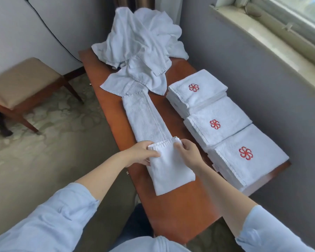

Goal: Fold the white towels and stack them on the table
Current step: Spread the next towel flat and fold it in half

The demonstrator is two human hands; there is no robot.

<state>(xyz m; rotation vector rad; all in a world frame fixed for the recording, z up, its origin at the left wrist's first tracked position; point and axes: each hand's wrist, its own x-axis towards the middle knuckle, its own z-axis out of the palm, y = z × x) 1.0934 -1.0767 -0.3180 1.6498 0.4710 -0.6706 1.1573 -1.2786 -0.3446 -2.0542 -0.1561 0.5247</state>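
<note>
Left grip (140,152): fingers curled over the left corner of the turned-back hem, pinching the cloth.
Right grip (188,153): thumb and fingers closed on the right corner of the same hem.
Towel in work (145,117): long narrow white strip, laid lengthwise down the middle of the bench; near end doubled back on itself, hem edge held across between both grips.
Far end of the strip: tucked under the lowest cloth of the loose pile, so partly hidden.
Loose pile (140,42): crumpled white towels heaped at the far end of the bench, spreading out to its far left corner.
Folded stacks: three in a row along the right side, touching one another: far (205,96), middle (225,128), near (231,164). Each topped by a red pinwheel emblem.
In the way: near stack just beside the right wrist, crowding that side of the fold; pile weighing on the strip's far end.
Bench (180,211): red-brown wood, bare toward the near end.
Wall (262,88): grey, close along the stacks' outer side.
Stool (22,80): beige padded seat on wooden legs, well apart on the left, over patterned carpet.
Cable (49,30): black, running down the white wall behind the stool.
Window sill (262,28): pale ledge, upper right.
Sleeves (53,215): light blue, pushed up the forearms.
</note>
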